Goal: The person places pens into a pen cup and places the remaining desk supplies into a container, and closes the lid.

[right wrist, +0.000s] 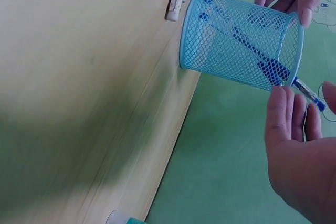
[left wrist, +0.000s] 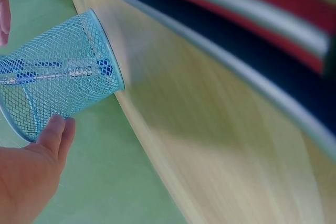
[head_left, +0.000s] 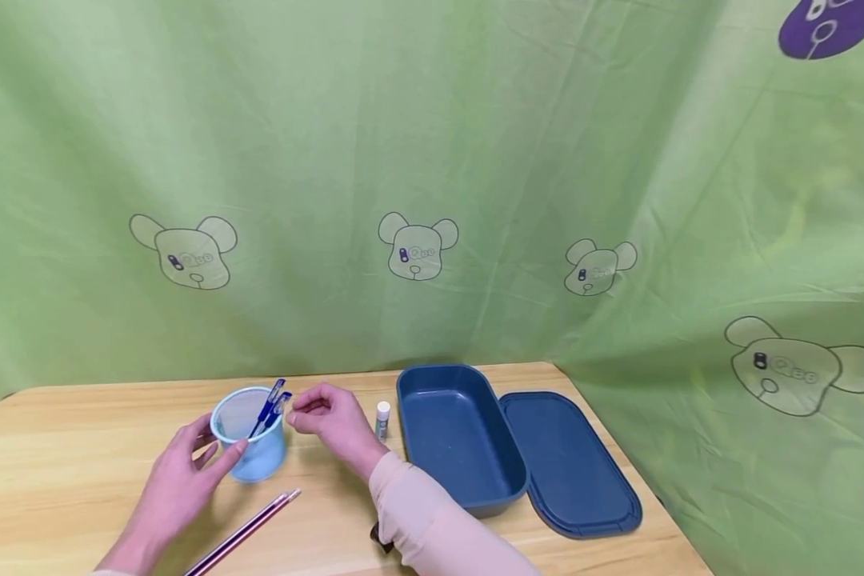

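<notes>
A light-blue mesh pen cup [head_left: 262, 458] stands upright on the table at the left. Blue-capped pens [head_left: 272, 406] lean inside it against the right side of the rim, and they show through the mesh in both wrist views. My left hand [head_left: 183, 476] holds the cup from its near left side, thumb on the front and fingers around the side. Beside the pen tops is my right hand [head_left: 334, 416], its fingers bent loosely and nothing visible in its grasp. In the right wrist view, the right fingers [right wrist: 281, 116] come right up to the cup's rim, with the thumb apart.
Striped pencils [head_left: 245, 532] lie on the table in front of the cup. A white-capped glue stick [head_left: 382, 420] stands right of my right hand. Farther right is an open dark-blue box [head_left: 461, 436], its flat lid [head_left: 576, 464] beside it. A green curtain [head_left: 317, 160] hangs behind the table.
</notes>
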Motion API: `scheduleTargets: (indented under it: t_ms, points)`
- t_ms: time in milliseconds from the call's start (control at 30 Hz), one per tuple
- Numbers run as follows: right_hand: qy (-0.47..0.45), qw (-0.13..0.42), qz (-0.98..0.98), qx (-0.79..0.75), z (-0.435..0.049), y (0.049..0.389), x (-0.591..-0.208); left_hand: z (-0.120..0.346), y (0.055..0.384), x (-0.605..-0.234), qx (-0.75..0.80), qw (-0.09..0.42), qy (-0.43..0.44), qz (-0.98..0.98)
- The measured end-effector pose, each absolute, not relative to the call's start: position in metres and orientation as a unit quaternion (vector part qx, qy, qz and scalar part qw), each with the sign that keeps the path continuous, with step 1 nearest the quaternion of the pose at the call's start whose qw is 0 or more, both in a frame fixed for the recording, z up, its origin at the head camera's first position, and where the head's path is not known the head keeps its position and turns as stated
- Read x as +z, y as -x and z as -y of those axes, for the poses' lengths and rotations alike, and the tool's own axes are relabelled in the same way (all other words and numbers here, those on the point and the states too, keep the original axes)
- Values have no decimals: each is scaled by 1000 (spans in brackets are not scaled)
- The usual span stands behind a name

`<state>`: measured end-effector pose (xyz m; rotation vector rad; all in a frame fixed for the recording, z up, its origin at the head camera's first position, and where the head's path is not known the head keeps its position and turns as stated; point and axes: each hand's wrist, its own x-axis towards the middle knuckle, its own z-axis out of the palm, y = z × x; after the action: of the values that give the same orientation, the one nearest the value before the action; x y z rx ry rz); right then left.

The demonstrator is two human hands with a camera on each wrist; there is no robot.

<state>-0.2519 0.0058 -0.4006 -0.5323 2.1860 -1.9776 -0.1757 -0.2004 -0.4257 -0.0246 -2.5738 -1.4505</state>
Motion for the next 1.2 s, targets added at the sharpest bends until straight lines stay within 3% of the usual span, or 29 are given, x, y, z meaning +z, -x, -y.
scheduleTargets:
  t_ms: [600, 1200]
  points:
    - [239, 217, -793, -516, -19, 236, -425, 201, 176, -425, -478, 109, 19, 871]
    - [250, 209, -848, -419, -14, 232, -439, 199, 177, -423, -489, 94, 7, 867]
